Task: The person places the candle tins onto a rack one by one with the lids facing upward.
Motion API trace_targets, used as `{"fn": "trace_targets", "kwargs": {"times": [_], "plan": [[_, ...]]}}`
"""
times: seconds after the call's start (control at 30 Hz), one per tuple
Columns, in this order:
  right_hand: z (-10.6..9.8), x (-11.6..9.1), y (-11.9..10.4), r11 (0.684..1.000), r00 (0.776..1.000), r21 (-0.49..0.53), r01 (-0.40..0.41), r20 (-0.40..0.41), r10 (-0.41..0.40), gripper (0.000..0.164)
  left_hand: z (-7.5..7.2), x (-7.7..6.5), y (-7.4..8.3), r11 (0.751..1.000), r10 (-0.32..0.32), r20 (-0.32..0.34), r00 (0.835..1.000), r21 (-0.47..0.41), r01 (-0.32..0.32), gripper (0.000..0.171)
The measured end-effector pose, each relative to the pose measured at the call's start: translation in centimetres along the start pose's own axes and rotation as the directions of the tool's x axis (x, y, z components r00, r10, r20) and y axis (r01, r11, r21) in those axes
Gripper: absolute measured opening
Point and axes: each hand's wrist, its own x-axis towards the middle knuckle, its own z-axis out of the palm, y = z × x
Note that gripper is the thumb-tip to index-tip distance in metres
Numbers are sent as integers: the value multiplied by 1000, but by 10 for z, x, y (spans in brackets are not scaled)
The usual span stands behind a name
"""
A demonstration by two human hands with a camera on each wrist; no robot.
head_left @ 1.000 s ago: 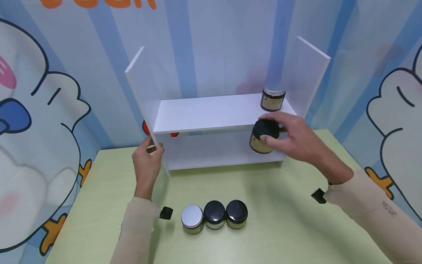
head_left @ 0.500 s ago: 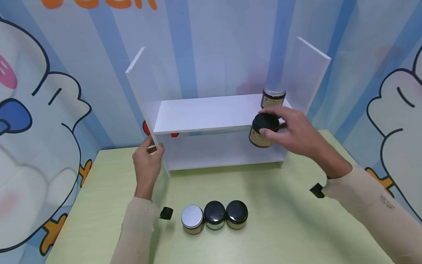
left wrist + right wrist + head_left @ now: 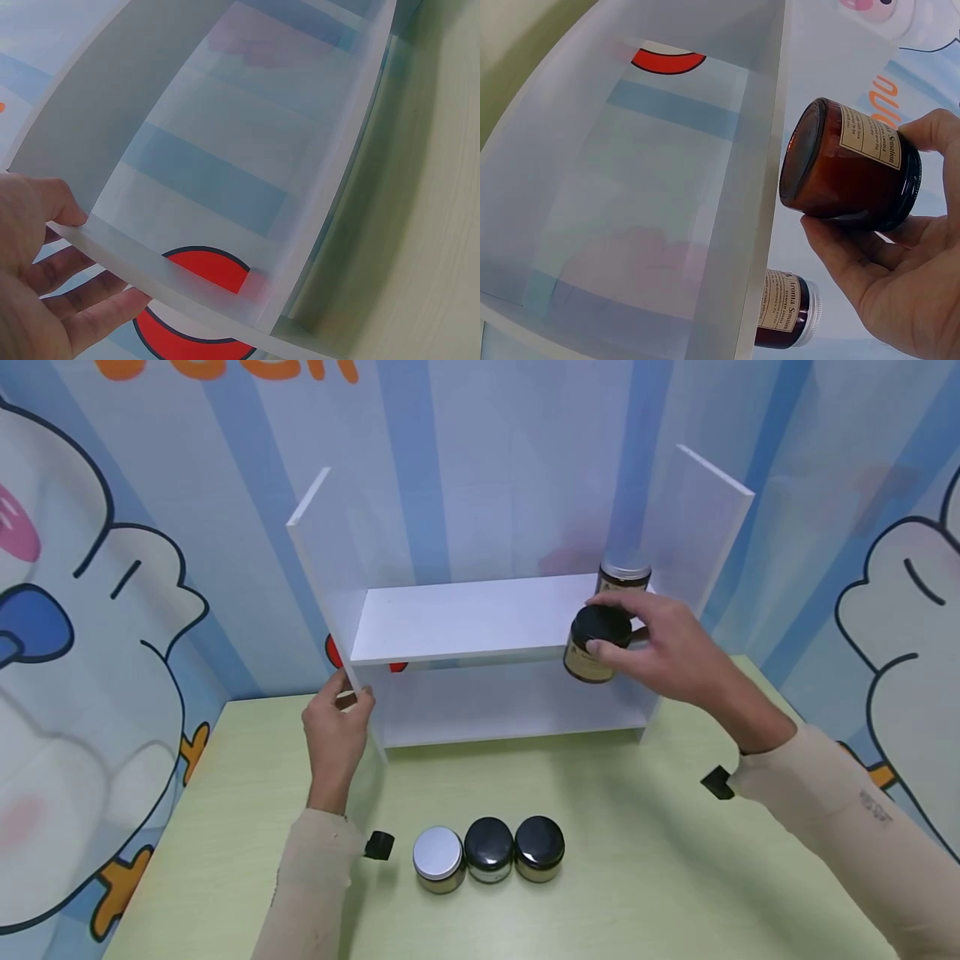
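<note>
My right hand (image 3: 663, 647) grips an amber candle jar (image 3: 855, 169) with a black lid and a cream label. In the head view that jar hangs in front of the upper board of a white shelf (image 3: 465, 618), at its right part. On that board, behind my right hand, stands a second candle jar (image 3: 624, 572) with a silver lid, partly hidden. My left hand (image 3: 335, 727) pinches the front edge of the shelf's left side panel, thumb on the inner side and fingers outside, as the left wrist view shows (image 3: 45, 255).
On the pale green table (image 3: 630, 877), before the shelf, several jars stand in a row: a silver-lidded jar (image 3: 438, 858) and two black-lidded jars, the right one (image 3: 539, 847) at the end. A cartoon-printed wall (image 3: 480, 460) rises behind.
My right hand has raised the black-lidded jar from in front of the lower compartment to near the upper board, shifting slightly left. My left hand stays on the side panel.
</note>
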Motion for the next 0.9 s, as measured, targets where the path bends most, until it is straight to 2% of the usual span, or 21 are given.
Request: {"fn": "trace_targets", "kwargs": {"times": [0.3, 0.57, 0.9], "plan": [[-1, 7, -2, 1000, 1000, -20, -6, 23, 7, 49, 1, 1, -1, 1000, 14, -4, 1000, 0, -14, 39], [-1, 11, -4, 999, 999, -38, -6, 33, 7, 50, 1, 0, -2, 1000, -10, 7, 1000, 1, 10, 42], [-6, 18, -7, 998, 996, -60, -11, 83, 16, 51, 1, 0, -2, 1000, -5, 6, 1000, 0, 5, 41]]}}
